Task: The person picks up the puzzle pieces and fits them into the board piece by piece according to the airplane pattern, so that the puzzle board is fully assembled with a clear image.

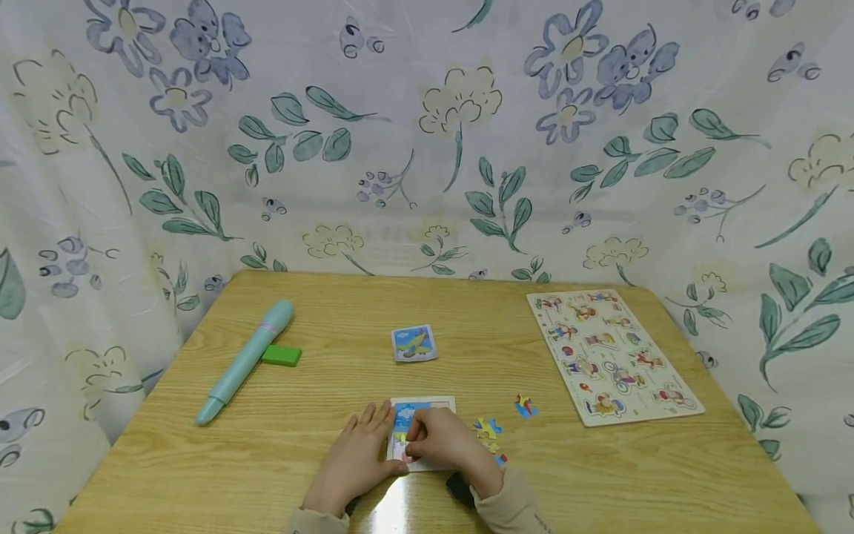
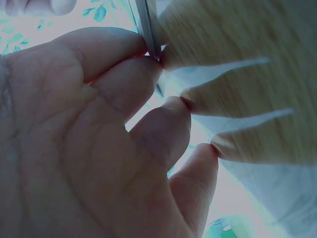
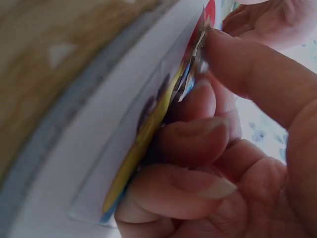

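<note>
A small white-bordered jigsaw board lies near the table's front, with blue sky and other coloured parts in its frame. My left hand rests along its left edge, fingers extended. In the left wrist view the fingertips press at the edge and table. Above the board's middle, my right hand has its fingers curled in. The right wrist view shows thumb and forefinger pinching a small puzzle piece close against the board's picture. The fingers partly hide that piece.
Loose puzzle pieces lie right of the board, one piece farther off. Behind stands an airplane picture card. A peg puzzle board is at right. On the left lie a teal pen-shaped tube and a green block.
</note>
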A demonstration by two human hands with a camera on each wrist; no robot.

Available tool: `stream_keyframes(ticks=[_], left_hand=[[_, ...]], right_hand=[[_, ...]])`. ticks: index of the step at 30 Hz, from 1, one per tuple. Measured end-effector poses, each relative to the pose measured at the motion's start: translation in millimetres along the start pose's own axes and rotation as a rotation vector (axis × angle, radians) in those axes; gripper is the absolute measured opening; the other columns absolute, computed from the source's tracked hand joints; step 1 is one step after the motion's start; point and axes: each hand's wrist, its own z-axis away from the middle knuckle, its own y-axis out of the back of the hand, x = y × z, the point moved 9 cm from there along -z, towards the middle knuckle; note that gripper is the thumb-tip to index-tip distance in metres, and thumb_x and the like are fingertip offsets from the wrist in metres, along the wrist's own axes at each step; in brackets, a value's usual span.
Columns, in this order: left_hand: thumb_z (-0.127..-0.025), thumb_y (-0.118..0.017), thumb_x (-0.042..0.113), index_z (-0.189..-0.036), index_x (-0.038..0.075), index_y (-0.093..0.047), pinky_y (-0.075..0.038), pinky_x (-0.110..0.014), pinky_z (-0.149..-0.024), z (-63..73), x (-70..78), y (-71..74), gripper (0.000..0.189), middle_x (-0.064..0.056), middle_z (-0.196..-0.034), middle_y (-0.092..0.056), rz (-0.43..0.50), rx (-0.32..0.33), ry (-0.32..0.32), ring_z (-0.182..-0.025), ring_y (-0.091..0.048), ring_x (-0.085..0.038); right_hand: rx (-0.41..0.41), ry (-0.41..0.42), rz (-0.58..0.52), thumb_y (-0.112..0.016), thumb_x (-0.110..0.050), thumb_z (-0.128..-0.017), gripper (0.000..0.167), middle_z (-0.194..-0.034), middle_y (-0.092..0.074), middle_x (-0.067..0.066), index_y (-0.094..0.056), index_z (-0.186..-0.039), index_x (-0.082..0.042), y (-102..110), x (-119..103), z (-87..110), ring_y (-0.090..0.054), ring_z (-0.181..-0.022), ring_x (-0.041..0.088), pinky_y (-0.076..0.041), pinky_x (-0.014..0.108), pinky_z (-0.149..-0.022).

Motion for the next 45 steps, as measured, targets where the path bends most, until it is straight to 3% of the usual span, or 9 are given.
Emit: stream_keyframes(ticks=[22,25,32,40,45], left_hand=[[-0.075,-0.076,0.048,-0.145,-0.001,-0.041,-0.023,-0.065,-0.115,-1.7,5.0,0.6,0.092,-0.018,-0.156,-0.033,0.013,0.002,-0.025,-0.144,-0.028,-0.044],[-0.075,-0.075,0.048,-0.145,-0.001,-0.04,-0.022,-0.065,-0.115,-1.2,5.9,0.0,0.092,-0.018,-0.156,-0.032,0.021,-0.002,-0.025,-0.144,-0.027,-0.044],[-0.075,-0.076,0.047,-0.144,-0.002,-0.041,-0.023,-0.065,-0.115,-1.0,5.0,0.2,0.092,-0.019,-0.155,-0.033,0.014,0.008,-0.027,-0.143,-0.029,-0.045],[-0.075,-0.077,0.046,-0.144,-0.002,-0.042,-0.022,-0.064,-0.116,0.3,2.1,-1.8,0.091,-0.019,-0.155,-0.034,0.017,0.014,-0.015,-0.142,-0.03,-0.046],[-0.075,-0.077,0.044,-0.144,-0.003,-0.041,-0.022,-0.065,-0.116,1.1,0.9,0.2,0.09,-0.019,-0.155,-0.034,0.018,0.018,-0.012,-0.143,-0.029,-0.046]], right_hand=[[0.107,-0.04,0.165,-0.075,-0.012,-0.081,0.017,-0.057,-0.058,-0.007,-0.06,-0.073,-0.013,7,-6,6.3,-0.046,-0.048,0.0,-0.037,0.017,-0.045],[0.092,-0.031,0.132,-0.075,-0.013,-0.081,0.017,-0.058,-0.059,-0.008,-0.06,-0.073,-0.013,8,-3,6.4,-0.047,-0.049,0.0,-0.038,0.016,-0.046],[0.034,0.003,-0.115,-0.065,-0.015,-0.092,0.012,-0.075,-0.062,0.0,-0.066,-0.087,-0.004,19,11,4.6,-0.051,-0.062,0.005,-0.042,0.016,-0.053],[0.139,-0.039,-0.241,-0.061,-0.02,-0.096,0.021,-0.088,-0.065,0.01,-0.064,-0.101,-0.001,60,37,25.4,-0.054,-0.072,0.014,-0.045,0.02,-0.057],[0.235,-0.06,-0.255,-0.06,-0.016,-0.096,0.021,-0.093,-0.067,0.016,-0.062,-0.103,0.004,81,60,43.9,-0.058,-0.077,0.012,-0.049,0.02,-0.063]])
